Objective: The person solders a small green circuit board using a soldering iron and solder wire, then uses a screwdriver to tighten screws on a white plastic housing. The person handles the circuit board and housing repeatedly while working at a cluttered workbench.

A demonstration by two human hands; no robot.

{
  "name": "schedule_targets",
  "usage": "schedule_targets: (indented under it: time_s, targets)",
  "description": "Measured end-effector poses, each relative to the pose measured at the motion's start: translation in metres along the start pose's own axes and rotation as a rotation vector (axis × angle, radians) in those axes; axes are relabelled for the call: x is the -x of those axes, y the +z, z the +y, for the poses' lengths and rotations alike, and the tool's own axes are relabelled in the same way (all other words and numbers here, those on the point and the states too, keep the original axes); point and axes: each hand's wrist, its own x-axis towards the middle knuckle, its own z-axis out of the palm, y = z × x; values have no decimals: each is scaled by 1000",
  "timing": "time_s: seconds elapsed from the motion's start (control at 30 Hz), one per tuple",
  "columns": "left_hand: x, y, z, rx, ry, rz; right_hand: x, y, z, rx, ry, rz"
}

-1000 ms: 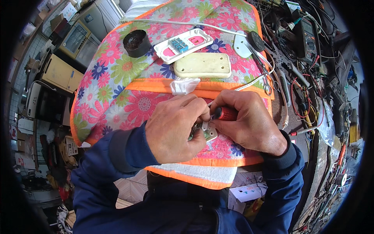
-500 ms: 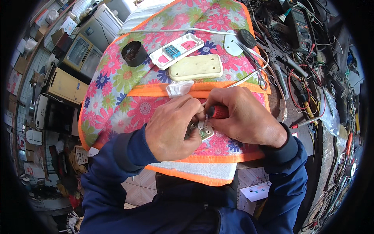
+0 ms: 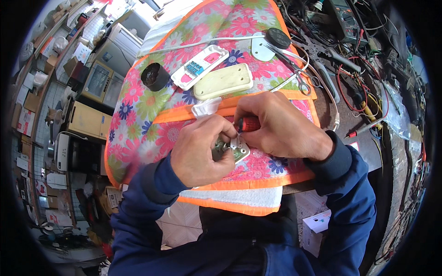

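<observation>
My right hand (image 3: 285,129) is closed around the red and black handle of a screwdriver (image 3: 251,123), tilted so that its shaft is mostly hidden by my fingers. My left hand (image 3: 200,149) curls its thumb and fingers over a small pale plastic casing (image 3: 242,153) with round holes and a greenish inside, resting on the flowered cloth. The fingertips of both hands nearly meet above it. Just beyond my left hand lies a crumpled white translucent piece (image 3: 206,107). Farther off are a cream cover (image 3: 224,82) and a white casing half (image 3: 185,79) with a blue part (image 3: 195,69) inside.
A flowered cloth with orange edging (image 3: 251,183) covers the work surface. At its far left stands a black cup (image 3: 155,77); at its far right lie scissors (image 3: 301,83), a pale plate (image 3: 261,49) and a black round piece (image 3: 278,38). Wires and a multimeter (image 3: 347,20) crowd the right side.
The view has shifted and turned slightly. Both hands stay at the casing, and the right hand still grips the screwdriver, with its handle slightly closer to the left fingers.
</observation>
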Motion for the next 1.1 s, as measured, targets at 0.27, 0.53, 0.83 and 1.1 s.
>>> schedule_targets:
  time_s: [0.27, 0.53, 0.83, 1.1]
  targets:
    - [-1, -3, 3, -72, 7, -20, -4, -3, 8, -44, 62, -89]
    - [0, -1, -2, -51, 11, -12, -3, -6, 2, -52, 49, -77]
    - [-3, -3, 3, -69, -71, -11, 0, 3, 7, -29, 14, -10]
    - [-1, -1, -4, -81, 31, 2, -1, 0, 3, -98, 83, -49]
